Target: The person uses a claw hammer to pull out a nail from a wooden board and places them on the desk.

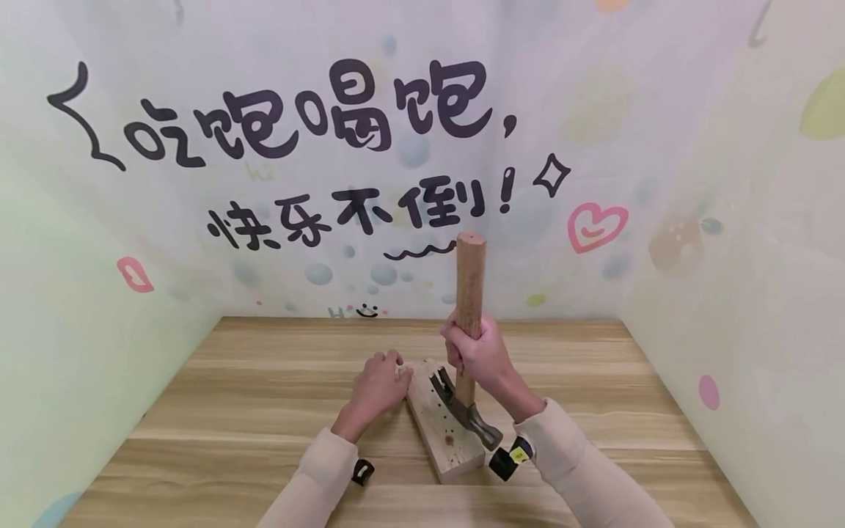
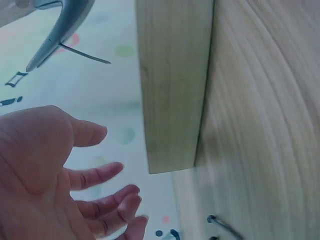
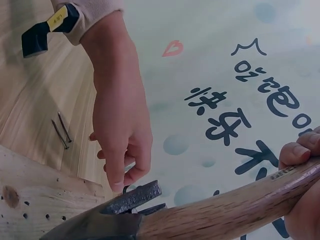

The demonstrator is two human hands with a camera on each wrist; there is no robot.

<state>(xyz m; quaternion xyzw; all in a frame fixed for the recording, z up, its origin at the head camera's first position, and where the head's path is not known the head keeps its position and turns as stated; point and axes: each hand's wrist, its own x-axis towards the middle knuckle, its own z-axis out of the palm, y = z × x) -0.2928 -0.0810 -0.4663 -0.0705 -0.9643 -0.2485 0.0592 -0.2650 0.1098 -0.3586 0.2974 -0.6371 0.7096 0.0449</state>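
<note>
My right hand [image 1: 480, 350] grips the wooden handle of a claw hammer [image 1: 469, 293], which stands upright with its metal head low over a wooden block [image 1: 436, 425]. In the left wrist view a thin nail [image 2: 85, 54] sticks out from the claw, above the block. My left hand [image 1: 381, 385] hovers beside the block's far left end, palm up towards its own wrist camera, fingers loosely bent and holding nothing. Seen from the right wrist, the left hand's [image 3: 122, 130] fingertips overlap the claw. Small dark holes and a knot mark the block's top.
Two loose nails [image 3: 64, 131] lie on the wood-grain table [image 1: 264, 411] to the left of the block. Printed walls [image 1: 343, 279] close off the back and both sides. Each wrist carries a small black camera [image 1: 505, 463].
</note>
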